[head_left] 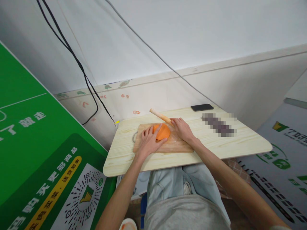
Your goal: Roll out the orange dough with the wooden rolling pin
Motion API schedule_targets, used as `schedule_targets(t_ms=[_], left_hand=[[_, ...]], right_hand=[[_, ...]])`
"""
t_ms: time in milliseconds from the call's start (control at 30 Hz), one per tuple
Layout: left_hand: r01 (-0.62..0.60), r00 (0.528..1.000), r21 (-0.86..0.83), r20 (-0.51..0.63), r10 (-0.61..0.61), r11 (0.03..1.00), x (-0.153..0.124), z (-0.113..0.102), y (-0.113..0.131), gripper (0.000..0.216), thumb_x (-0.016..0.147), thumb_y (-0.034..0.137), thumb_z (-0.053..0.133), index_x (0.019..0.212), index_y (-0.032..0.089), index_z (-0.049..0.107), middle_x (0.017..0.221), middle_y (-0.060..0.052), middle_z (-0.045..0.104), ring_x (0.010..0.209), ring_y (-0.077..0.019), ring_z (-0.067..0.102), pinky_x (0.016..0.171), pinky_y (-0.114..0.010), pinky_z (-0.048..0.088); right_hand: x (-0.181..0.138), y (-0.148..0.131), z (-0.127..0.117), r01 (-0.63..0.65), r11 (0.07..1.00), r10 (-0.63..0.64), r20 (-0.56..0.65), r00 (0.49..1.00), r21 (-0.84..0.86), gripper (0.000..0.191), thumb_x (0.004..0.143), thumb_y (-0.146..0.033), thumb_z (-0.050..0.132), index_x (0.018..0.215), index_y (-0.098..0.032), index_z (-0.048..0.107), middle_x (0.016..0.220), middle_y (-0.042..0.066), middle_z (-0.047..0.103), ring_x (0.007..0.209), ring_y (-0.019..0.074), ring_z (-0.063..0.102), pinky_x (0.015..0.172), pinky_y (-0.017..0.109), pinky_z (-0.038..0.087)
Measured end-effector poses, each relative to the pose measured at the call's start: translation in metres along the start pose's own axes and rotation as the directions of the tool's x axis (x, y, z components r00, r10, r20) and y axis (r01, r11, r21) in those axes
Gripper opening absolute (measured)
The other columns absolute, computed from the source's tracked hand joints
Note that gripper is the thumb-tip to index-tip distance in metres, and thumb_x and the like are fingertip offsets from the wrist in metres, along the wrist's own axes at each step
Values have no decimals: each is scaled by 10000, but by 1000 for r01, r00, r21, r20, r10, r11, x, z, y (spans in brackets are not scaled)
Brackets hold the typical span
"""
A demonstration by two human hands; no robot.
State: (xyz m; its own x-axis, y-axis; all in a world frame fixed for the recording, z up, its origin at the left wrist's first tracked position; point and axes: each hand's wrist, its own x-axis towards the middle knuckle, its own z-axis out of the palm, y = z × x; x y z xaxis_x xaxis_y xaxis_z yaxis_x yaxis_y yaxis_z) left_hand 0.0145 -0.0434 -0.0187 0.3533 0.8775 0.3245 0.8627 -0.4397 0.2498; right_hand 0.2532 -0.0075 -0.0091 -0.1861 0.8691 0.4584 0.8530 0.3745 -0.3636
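Note:
A flat orange lump of dough [163, 131] lies on a wooden cutting board [176, 146] on a small pale wooden table [240, 140]. My left hand [149, 141] rests on the dough's left side with the fingers spread flat. My right hand [182, 128] is beside the dough on the right, fingers curled over one end of a wooden rolling pin [160, 115]. The pin slants up and to the left, away from the board.
A black phone [202, 107] lies at the table's far edge. A blurred dark object [218, 125] sits right of the board. Green printed panels stand at left and right. Black cables hang down the white wall behind. My legs are under the table.

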Motion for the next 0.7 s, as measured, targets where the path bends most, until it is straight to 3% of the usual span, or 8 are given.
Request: schedule_targets(t_ms=[267, 433, 533, 700], left_hand=[[-15, 999, -115, -37, 10, 993, -2, -5, -2, 945, 944, 431, 691, 1760, 235, 257, 1704, -172, 493, 1587, -368, 423, 1306, -547, 310], [125, 987, -69, -95, -132, 990, -1, 0, -1, 1078, 871, 718, 746, 1736, 244, 312, 1636, -221, 535, 1513, -448, 478, 1274, -608, 321], [154, 983, -62, -89, -159, 986, -1, 2, -2, 1106, 851, 768, 749, 1725, 234, 331, 1567, -225, 592, 1464, -460, 516, 1261, -626, 330], [-43, 999, -206, -16, 40, 978, -2, -2, -9, 1015, 903, 515, 748, 1745, 206, 273, 1704, -190, 491, 1579, -376, 452, 1329, -532, 315]], right_hand=[[-1, -1, -2, -16, 1000, 16, -3, 1000, -5, 409, 1186, -298, 375, 1423, -166, 680, 1227, 137, 795, 1094, 274, 670, 936, 362, 511], [0, -2, -3, -15, 1000, 15, 2, 1000, -5, 415, 1183, -305, 373, 1422, -169, 684, 1227, 140, 795, 1084, 278, 677, 928, 370, 517], [0, 0, -1, -12, 1000, 12, -8, 1000, -4, 413, 1180, -311, 373, 1415, -181, 687, 1225, 135, 797, 1088, 280, 677, 937, 377, 521], [-1, 4, 2, 0, 1000, 0, -20, 1000, 20, 419, 1179, -324, 361, 1397, -183, 690, 1246, 134, 794, 1113, 284, 675, 977, 397, 527]])
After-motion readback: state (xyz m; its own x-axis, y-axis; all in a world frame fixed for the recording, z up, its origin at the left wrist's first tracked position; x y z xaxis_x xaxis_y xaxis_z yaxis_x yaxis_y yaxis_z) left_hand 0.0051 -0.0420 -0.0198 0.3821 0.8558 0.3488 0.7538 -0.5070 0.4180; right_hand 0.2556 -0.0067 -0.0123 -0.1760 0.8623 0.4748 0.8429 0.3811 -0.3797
